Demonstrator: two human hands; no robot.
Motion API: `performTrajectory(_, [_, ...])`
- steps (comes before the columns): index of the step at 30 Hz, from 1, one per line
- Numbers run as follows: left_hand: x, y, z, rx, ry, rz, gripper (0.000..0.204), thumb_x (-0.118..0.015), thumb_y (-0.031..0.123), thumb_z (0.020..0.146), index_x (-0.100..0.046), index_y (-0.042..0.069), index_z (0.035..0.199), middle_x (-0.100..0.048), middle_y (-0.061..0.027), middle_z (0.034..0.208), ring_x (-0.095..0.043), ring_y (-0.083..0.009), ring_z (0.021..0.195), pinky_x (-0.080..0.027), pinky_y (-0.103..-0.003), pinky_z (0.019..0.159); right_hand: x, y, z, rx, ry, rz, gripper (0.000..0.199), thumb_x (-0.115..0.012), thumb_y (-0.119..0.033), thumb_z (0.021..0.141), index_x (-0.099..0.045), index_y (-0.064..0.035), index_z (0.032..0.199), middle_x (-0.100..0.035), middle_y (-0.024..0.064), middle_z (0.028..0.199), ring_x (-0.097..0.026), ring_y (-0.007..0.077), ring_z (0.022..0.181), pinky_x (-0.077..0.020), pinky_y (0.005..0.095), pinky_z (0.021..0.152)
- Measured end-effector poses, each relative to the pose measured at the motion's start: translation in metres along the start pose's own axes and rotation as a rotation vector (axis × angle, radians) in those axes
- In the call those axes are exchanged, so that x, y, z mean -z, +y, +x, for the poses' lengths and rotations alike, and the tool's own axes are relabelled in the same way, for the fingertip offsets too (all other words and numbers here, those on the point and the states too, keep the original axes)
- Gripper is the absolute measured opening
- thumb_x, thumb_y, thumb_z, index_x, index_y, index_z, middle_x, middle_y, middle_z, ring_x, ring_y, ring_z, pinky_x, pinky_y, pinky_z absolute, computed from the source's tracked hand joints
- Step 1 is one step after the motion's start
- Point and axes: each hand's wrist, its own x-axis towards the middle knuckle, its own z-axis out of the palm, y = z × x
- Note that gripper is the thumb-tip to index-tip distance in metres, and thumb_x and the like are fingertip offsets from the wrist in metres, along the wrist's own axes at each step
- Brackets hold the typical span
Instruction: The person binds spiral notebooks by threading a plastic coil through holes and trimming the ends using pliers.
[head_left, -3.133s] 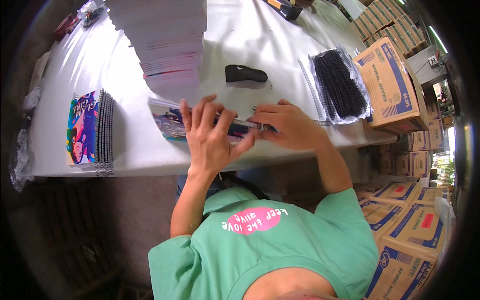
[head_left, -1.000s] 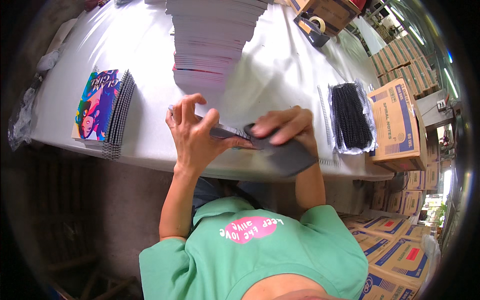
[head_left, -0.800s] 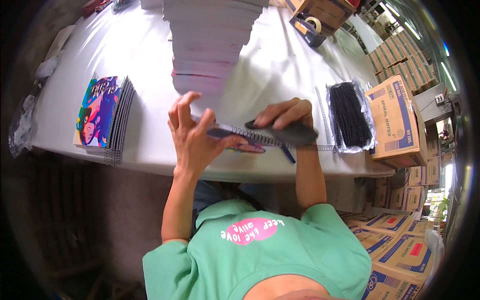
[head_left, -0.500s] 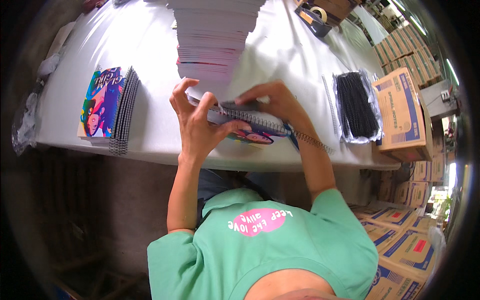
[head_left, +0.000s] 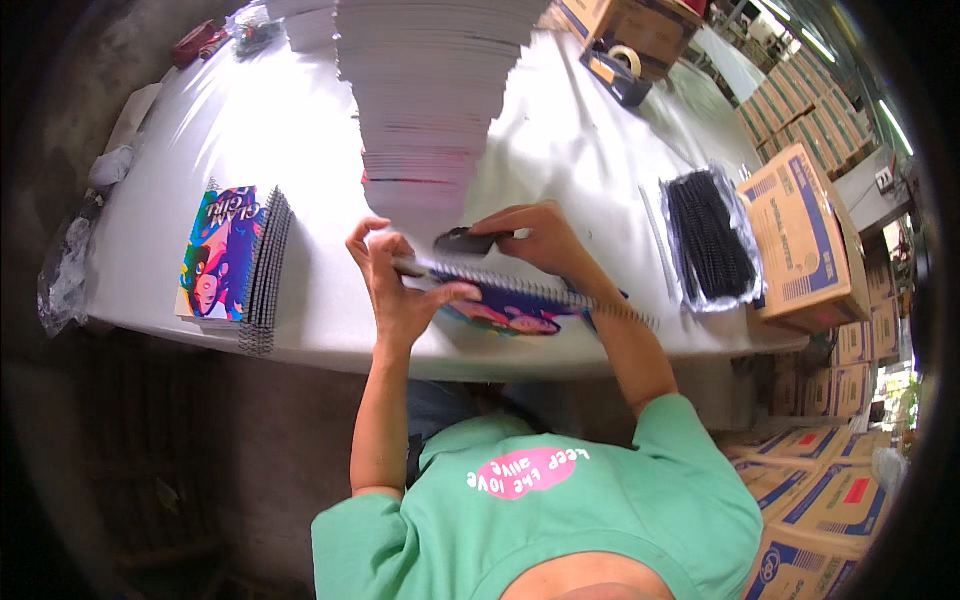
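At the left end of the spiral notebook [head_left: 520, 312], your left hand [head_left: 393, 290] has it clamped, thumb on the cover, fingers behind. Your right hand [head_left: 545, 235] has its fingers wrapped on a rounded black tool [head_left: 463, 241] just above the spine; blurry, so can't tell if they touch. Notebook's tilted near the table's front edge, dark coil [head_left: 520, 284] along its top, loose tail crossing your right forearm. Probably light, stiffish, cover maybe slick, wire springy and bendable, so pinch the cover end, not the coil. Further out you've got glossy-looking coil-bound notebooks [head_left: 215, 260] left, a tall paper stack [head_left: 430, 110] ahead, black coils [head_left: 705, 235] in crinkly plastic and a boxy cardboard carton [head_left: 800, 240] right, on a white table cover [head_left: 590, 160].
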Motion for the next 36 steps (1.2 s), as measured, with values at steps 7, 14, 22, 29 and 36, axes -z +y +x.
performTrajectory(7, [-0.004,-0.007,0.003,0.248,-0.073,-0.384,0.095,-0.094,0.036,0.034,-0.033,0.007,0.100,-0.030,-0.0060,0.107,-0.041,-0.0169,0.096,-0.041,-0.028,0.083,0.002,0.014,0.016,-0.206,0.075,-0.158,0.031,-0.064,0.005,0.065,-0.071,-0.0048,0.094,-0.070,0.0127,0.090,-0.067,0.0183,0.081,-0.0517,0.0282,0.077])
performTrajectory(14, [0.004,0.000,0.008,0.278,-0.149,-0.396,0.096,-0.094,0.039,0.032,-0.032,0.007,0.098,-0.029,-0.0059,0.107,-0.043,-0.0126,0.082,-0.044,-0.026,0.073,-0.006,0.000,0.018,-0.220,0.134,0.030,0.031,-0.055,0.003,0.067,-0.071,-0.0016,0.093,-0.070,0.0138,0.090,-0.068,0.0235,0.083,-0.0507,0.0294,0.080])
performTrajectory(22, [-0.002,-0.017,0.001,0.141,-0.176,-0.318,0.097,-0.089,0.044,0.041,-0.030,0.003,0.106,-0.024,-0.0068,0.111,-0.038,-0.0157,0.104,-0.040,-0.026,0.088,-0.006,0.020,0.021,-0.178,0.107,-0.442,0.031,-0.063,-0.001,0.065,-0.071,-0.0103,0.094,-0.068,0.0129,0.084,-0.065,0.0224,0.071,-0.0495,0.0283,0.066])
performTrajectory(29, [0.008,0.018,0.003,0.334,0.007,-0.516,0.028,-0.066,0.020,0.085,-0.053,-0.001,0.071,-0.045,0.0008,0.073,-0.041,-0.0071,0.065,-0.031,-0.021,0.058,0.058,0.052,-0.096,-0.689,0.389,-1.083,0.059,-0.064,-0.033,0.080,-0.045,-0.0156,0.133,-0.044,0.0114,0.136,-0.038,0.0288,0.127,-0.0220,0.0595,0.103])
performTrajectory(36, [-0.008,0.059,0.002,0.149,0.081,-0.302,0.013,-0.071,0.004,0.077,-0.064,0.001,0.087,-0.054,-0.0047,0.080,-0.053,-0.0133,0.070,-0.043,-0.024,0.063,-0.017,0.049,-0.192,-0.521,0.435,-1.332,0.055,-0.055,-0.037,0.086,-0.042,-0.0168,0.136,-0.044,0.0148,0.130,-0.041,0.0363,0.118,-0.0310,0.0535,0.096])
